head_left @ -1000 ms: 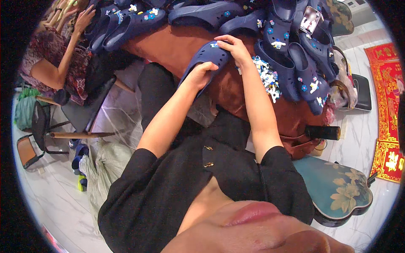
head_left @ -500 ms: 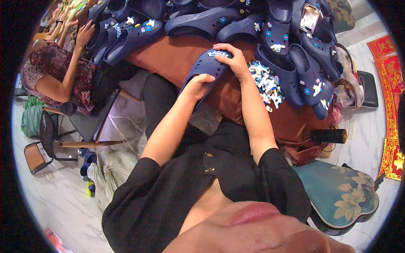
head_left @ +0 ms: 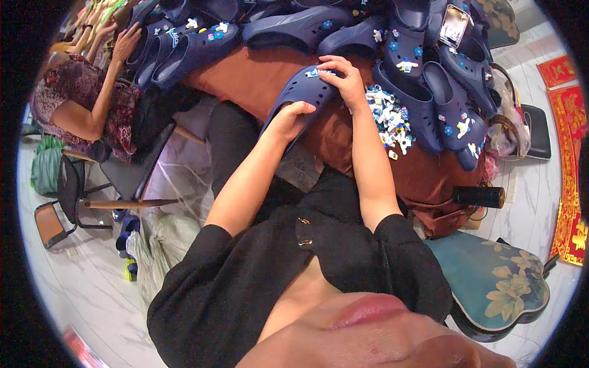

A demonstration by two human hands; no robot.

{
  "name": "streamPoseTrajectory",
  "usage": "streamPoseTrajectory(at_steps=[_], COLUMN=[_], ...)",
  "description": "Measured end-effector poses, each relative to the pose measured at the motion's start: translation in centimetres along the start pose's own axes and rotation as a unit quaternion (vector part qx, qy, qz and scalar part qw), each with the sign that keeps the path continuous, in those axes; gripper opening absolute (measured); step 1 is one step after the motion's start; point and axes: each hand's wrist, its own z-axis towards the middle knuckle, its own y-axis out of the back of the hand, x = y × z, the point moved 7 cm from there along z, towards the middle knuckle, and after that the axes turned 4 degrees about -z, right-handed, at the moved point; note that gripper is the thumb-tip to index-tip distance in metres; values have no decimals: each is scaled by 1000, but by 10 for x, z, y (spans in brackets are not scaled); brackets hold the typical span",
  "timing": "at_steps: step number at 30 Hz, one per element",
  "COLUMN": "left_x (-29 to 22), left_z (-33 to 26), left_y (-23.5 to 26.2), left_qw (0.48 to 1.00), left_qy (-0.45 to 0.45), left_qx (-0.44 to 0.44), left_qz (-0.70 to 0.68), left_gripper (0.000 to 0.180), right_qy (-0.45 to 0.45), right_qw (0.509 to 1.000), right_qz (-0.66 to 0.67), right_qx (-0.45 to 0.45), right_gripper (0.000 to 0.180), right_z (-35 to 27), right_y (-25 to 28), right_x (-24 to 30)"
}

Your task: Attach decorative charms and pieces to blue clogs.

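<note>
A navy blue clog (head_left: pixel 302 92) with holes in its upper is held between my two hands, toe pointing away from me. My left hand (head_left: pixel 291 122) grips the clog near its opening, thumb on top and the other fingers hidden. On the toe end, my right hand (head_left: pixel 345 81) is closed with its fingers over a light blue and white charm (head_left: pixel 314 72), partly covering it. Just right of that hand lies a loose pile of small white, blue and yellow charms (head_left: pixel 389 116). Beside the pile are more navy clogs (head_left: pixel 445 98), several decorated with flower and figure charms.
A brown cloth (head_left: pixel 230 80) covers the table. More clogs (head_left: pixel 279 34) line its far side, and a phone (head_left: pixel 454 26) rests among those at far right. Another person (head_left: pixel 86 101) sits at left. A teal flowered stool (head_left: pixel 491 282) stands right, near a black cylinder (head_left: pixel 478 197).
My right fingers have shifted slightly over the toe and now hide more of the charm. The clog has tilted a little. The person at left has moved a hand slightly.
</note>
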Motion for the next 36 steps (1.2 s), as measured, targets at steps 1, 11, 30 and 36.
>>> streamPoseTrajectory(at_steps=[1, 11, 30, 36], left_x=[-3, 0, -1, -1], left_z=[-1, 0, 1, 0], left_y=[-4, -6, -1, -5], left_qw=[1000, 1000, 1000, 1000], left_qy=[-20, 4, -8, -3], left_qx=[12, -5, -9, -7], left_qz=[-2, 0, 14, 10], left_gripper=[46, 58, 59, 61], right_qy=[-5, -3, 17, 25], right_qw=[1000, 999, 1000, 999], right_qz=[-3, -44, -10, -24], right_qx=[7, 4, 22, 20], right_gripper=[21, 20, 16, 16], right_z=[0, -1, 0, 0], right_y=[0, 2, -2, -2], right_x=[0, 2, 4, 6])
